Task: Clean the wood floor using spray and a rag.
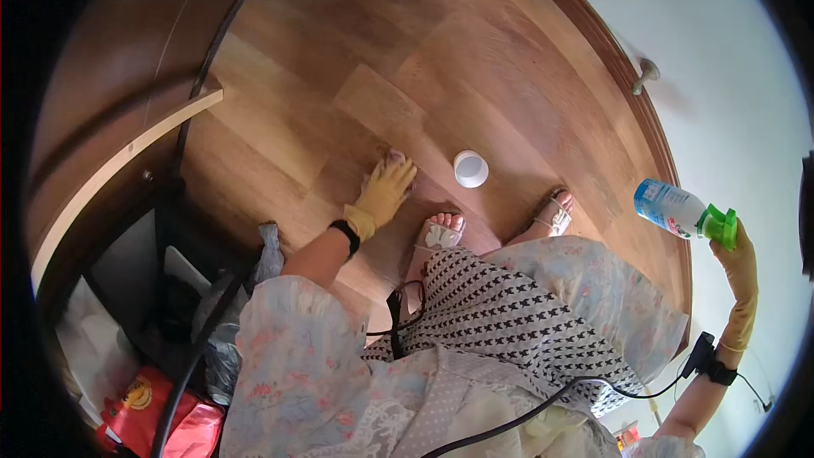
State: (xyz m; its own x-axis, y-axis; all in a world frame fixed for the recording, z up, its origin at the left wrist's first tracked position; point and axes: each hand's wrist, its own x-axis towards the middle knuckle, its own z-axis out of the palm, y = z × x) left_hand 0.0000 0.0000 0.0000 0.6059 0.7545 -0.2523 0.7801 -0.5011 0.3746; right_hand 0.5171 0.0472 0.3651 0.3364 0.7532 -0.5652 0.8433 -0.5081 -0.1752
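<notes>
My left hand (pixel 384 190), in a yellow rubber glove, presses down on the wooden floor. Under and around its fingers shows a bit of a pinkish-grey cloth (pixel 395 156), mostly hidden by the hand. Off to the right, my right hand (pixel 736 265) wears a yellow glove too and is closed round the green head of a spray bottle (pixel 674 206). The bottle has a blue and white body and is tilted nearly on its side in the air, its base toward the left. A small white round cup (pixel 471 169) stands on the floor between my left hand and my feet.
My sandalled feet (pixel 441 233) are close by on the floor (pixel 356 25). At left is a dark wooden cabinet with a pale-edged panel (pixel 127 153), with plastic bags and a red bag (pixel 161 420) below. A door stop (pixel 646 75) juts from the white wall at right. A black cable (pixel 526 414) crosses my lap.
</notes>
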